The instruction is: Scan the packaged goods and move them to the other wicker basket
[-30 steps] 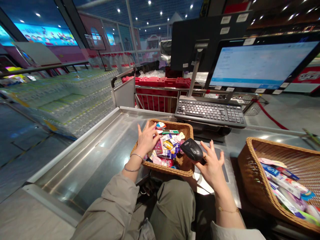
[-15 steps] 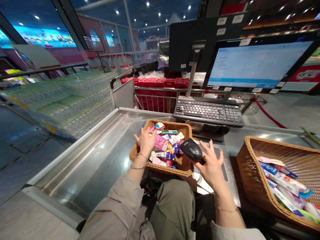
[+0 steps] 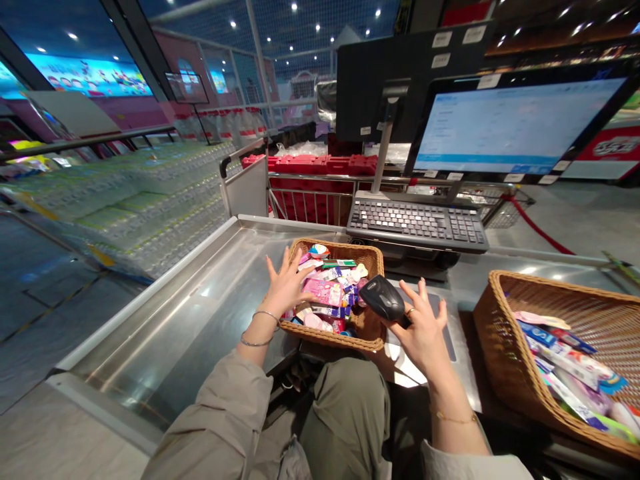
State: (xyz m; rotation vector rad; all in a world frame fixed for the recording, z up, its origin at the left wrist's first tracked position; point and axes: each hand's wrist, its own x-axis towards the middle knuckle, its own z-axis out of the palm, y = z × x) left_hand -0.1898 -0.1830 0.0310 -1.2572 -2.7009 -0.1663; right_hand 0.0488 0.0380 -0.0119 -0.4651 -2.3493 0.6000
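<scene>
My left hand (image 3: 284, 288) hovers over the left rim of a wicker basket (image 3: 374, 261) with its fingers spread. A pink packet (image 3: 325, 291) lies on the heap of several small colourful packets right beside its thumb. My right hand (image 3: 424, 328) is to the right of that basket. It holds a black barcode scanner (image 3: 383, 298) by the handle, index and middle fingers raised, with the scanner head over the basket's right edge.
A second wicker basket (image 3: 500, 333) with tubes and packets stands at the right. Behind are a keyboard (image 3: 417, 223), a lit monitor (image 3: 515, 127) and a steel counter (image 3: 200, 307). A metal cart with red baskets (image 3: 315, 190) stands beyond the counter.
My left hand lifted the pink packet out of the heap, then lowered it and spread its fingers; the packet now lies on the heap. The right hand with the scanner barely moved.
</scene>
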